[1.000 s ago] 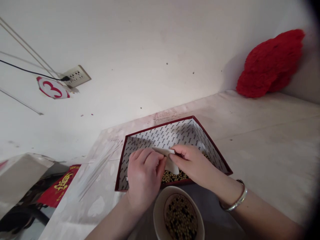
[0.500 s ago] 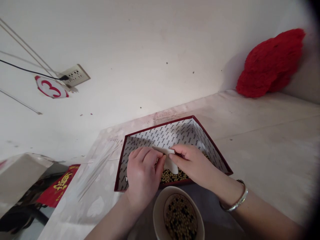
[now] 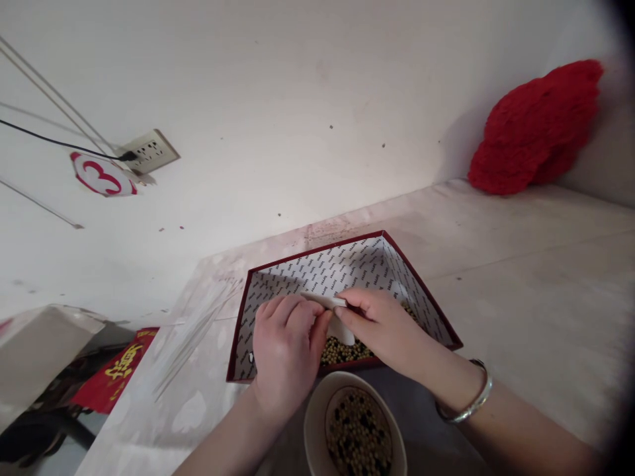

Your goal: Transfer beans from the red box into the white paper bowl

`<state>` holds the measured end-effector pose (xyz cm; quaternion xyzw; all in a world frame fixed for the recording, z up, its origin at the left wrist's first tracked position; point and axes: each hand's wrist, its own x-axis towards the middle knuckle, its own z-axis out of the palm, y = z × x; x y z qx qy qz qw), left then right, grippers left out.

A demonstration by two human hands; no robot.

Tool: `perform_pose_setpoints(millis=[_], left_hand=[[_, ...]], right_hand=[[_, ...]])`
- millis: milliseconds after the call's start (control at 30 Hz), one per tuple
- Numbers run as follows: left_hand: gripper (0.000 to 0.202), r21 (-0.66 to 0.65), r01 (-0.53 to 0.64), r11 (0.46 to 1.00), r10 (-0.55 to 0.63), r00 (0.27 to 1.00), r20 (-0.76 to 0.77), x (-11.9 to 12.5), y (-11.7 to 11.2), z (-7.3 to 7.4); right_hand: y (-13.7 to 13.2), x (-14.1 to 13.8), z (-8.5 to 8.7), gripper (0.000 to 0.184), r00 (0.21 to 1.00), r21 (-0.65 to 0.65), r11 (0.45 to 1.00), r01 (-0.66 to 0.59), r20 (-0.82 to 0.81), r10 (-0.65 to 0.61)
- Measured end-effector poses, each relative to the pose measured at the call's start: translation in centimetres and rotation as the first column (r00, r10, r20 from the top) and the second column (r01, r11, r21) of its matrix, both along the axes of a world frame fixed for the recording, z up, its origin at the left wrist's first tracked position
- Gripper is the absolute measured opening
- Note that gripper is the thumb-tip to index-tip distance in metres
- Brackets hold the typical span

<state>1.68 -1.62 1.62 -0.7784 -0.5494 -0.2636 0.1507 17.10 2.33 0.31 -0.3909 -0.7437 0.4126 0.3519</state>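
Observation:
A dark red box (image 3: 421, 291) with a white patterned lining lies on the table and holds yellow beans (image 3: 342, 350) near its front wall. Over the beans, my left hand (image 3: 285, 354) is curled, its fingers closed next to a white card (image 3: 330, 311). My right hand (image 3: 384, 327) pinches the card's right end between thumb and fingers; a silver bangle (image 3: 464, 396) sits on that wrist. Just below the box stands a white bowl (image 3: 312, 423) filled with yellow and dark beans.
A red fluffy cushion (image 3: 538, 129) leans in the far right corner. On the wall at left are a power socket (image 3: 149, 151) with a black cable and a round sign with a red 3 (image 3: 103, 176). Left of the table edge sits a red paper with gold characters (image 3: 116, 370).
Both hands have stayed over the box; the white card and fingers shifted only slightly.

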Motion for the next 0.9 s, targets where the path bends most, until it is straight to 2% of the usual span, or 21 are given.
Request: perform_pose_setpoints(millis=[300,533,700,800,900], left_hand=[[0.010,-0.032,-0.020,0.999,0.019,0.999,-0.041,0.2,-0.3,0.0],[0.011,-0.026,-0.025,0.999,0.026,0.999,0.022,-0.5,-0.2,0.8],[0.007,-0.091,0.168,0.982,-0.160,0.983,0.088,0.1,-3.3,1.0],[0.008,-0.145,0.318,0.937,-0.317,0.948,0.033,0.5,-5.1,-0.1],[0.010,-0.197,0.399,0.895,-0.417,0.907,-0.059,0.5,-6.0,-1.2]], right_hand=[[0.0,0.0,-0.2,0.024,1.000,0.027,1.000,-0.011,0.002,0.011],[-0.1,0.0,0.2,0.025,1.000,-0.043,0.999,-0.010,-0.007,0.009],[0.0,0.1,0.2,0.020,1.000,-0.138,0.990,0.017,-0.016,-0.020],[0.0,0.1,0.0,0.019,0.999,-0.141,0.989,0.035,-0.022,-0.038],[-0.1,0.2,0.0,0.018,0.999,-0.151,0.988,0.026,-0.034,-0.031]])
